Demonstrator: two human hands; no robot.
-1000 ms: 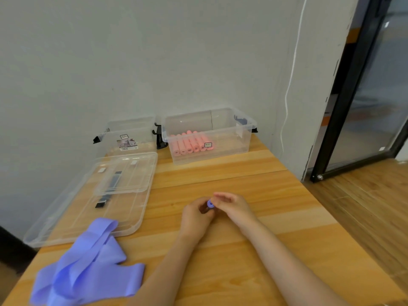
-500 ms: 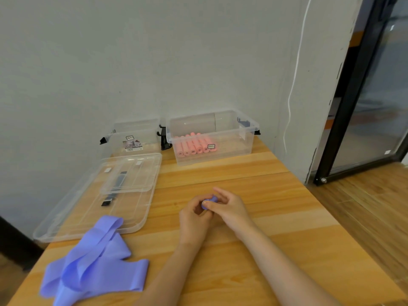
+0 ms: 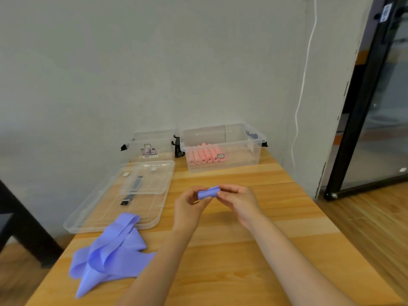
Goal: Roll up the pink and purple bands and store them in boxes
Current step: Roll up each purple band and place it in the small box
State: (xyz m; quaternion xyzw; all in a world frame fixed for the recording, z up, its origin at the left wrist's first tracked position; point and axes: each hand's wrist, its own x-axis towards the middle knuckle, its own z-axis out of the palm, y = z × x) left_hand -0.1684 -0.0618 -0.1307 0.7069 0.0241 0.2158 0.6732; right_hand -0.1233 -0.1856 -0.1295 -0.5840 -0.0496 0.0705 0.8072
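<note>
While you hold both hands above the middle of the wooden table (image 3: 231, 250), the entries read as follows.

Left hand: your left hand (image 3: 187, 204) has its fingers curled, pinching the left end of the small rolled purple rubber band (image 3: 208, 192).
Right hand: your right hand (image 3: 239, 200) has its fingertips closed on the right end of the same roll.
Roll position: held in the air between both hands, lying roughly level, clear of the table.
Loose bands: a heap of flat purple rubber bands (image 3: 110, 250) lies near your left forearm, one end overlapping the clear plastic lid (image 3: 92, 208).
Right box: the clear plastic box (image 3: 251, 155) by the wall holds a row of rolled pink bands (image 3: 204, 155).
Left box: a smaller clear plastic box (image 3: 154, 140) stands beside it; contents cannot be told.
</note>
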